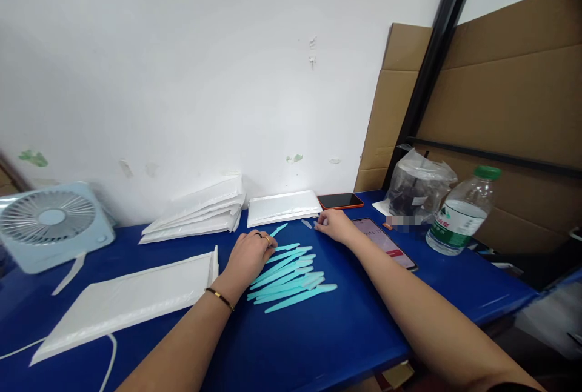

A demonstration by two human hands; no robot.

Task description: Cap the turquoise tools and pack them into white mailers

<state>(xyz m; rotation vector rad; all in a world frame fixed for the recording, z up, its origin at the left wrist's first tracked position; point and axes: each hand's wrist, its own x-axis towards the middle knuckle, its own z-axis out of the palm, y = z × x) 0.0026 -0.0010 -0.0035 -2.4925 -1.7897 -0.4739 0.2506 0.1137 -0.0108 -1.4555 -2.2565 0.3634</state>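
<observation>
Turquoise eyebrow razors (287, 287) lay fanned in a loose, overlapping row on the blue counter (318, 349), mid-front, handles mostly to the left. Left hand (248, 259) sat over the row's upper left end, fingers curled low; one more turquoise razor (280, 229) showed just beyond the fingertips. Whether that grip had hold of one, could not tell. Right hand (335, 226) was farther back, thumb and fingertips drawn nearly together beside a small clear piece (307, 223); anything pinched in that grip was too small to make out. Behind: white padded mailer (284, 207), flat, and an orange-edged phone (342, 200). Second phone (385, 243), screen lit, lay partly behind the right forearm. Green-capped water bottle (461, 216) stood at right.
</observation>
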